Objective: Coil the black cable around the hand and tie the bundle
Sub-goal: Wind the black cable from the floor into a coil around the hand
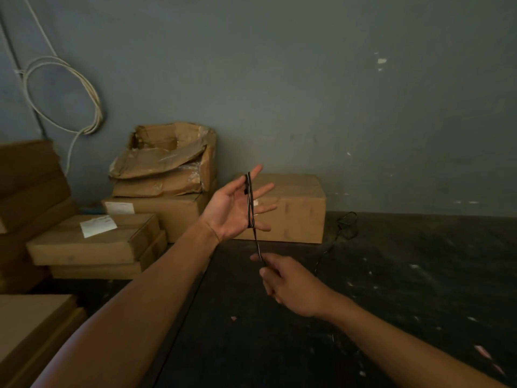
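A person's left hand (pixel 233 210) is held up, palm open, fingers (pixel 263 190) spread. A few loops of black cable (pixel 249 201) run across those fingers. Just nearer, the right hand (pixel 291 284) pinches the cable below the loops, its fingers closed on it. The loose rest trails right onto the dark floor (pixel 391 289), ending in a tangle by a box (pixel 296 208). Coiling looks barely begun; next, the right hand should carry the cable over the left fingers again.

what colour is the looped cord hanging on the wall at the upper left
The looped cord is off-white or cream against the grey-blue wall, seen in the head view.
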